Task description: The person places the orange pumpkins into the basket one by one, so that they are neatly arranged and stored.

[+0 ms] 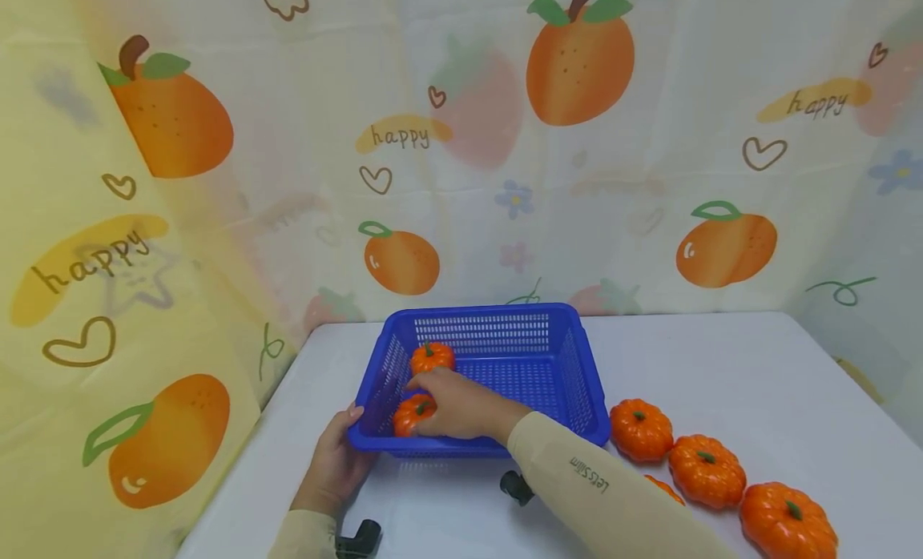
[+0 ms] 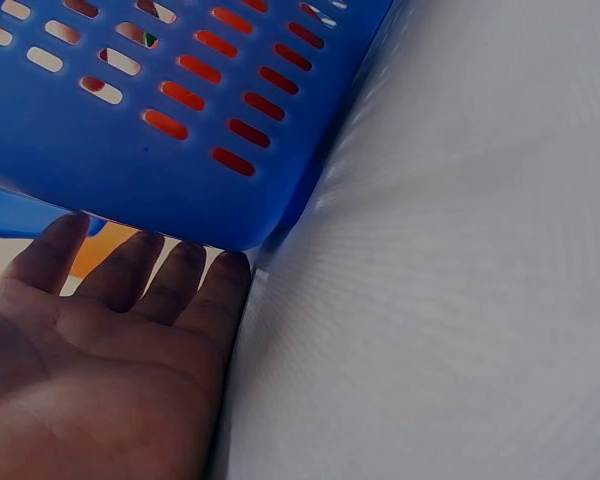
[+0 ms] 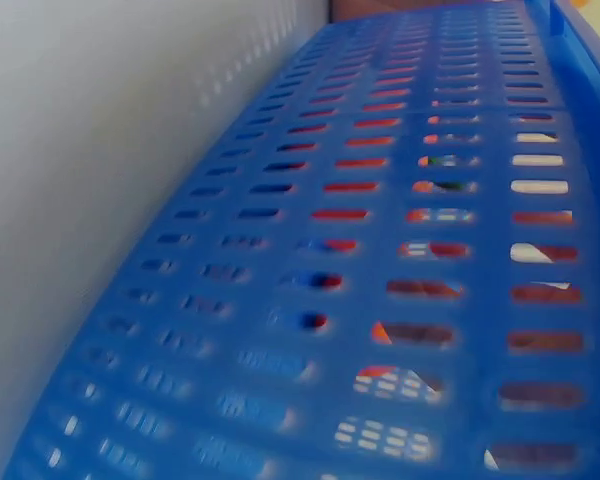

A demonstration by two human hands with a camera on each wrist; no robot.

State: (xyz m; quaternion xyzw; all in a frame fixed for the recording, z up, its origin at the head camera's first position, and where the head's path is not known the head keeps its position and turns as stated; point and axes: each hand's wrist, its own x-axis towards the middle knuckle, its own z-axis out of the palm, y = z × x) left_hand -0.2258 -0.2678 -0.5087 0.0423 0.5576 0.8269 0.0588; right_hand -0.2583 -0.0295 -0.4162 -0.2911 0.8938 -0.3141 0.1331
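A blue plastic basket with slotted walls stands on the white table. Inside its left part are two small orange pumpkins, a rear one and a front one. My right hand reaches over the front rim and grips the front pumpkin, covering its right side. At the front left corner, my left hand holds the basket, thumb at the rim; in the left wrist view its fingertips touch the basket wall from outside. Through slots in the right wrist view, orange and parts of the hand show.
Right of the basket, several orange pumpkins lie on the table, including one beside the basket and one near the front right. Another is mostly hidden by my right sleeve. A fruit-printed cloth hangs behind.
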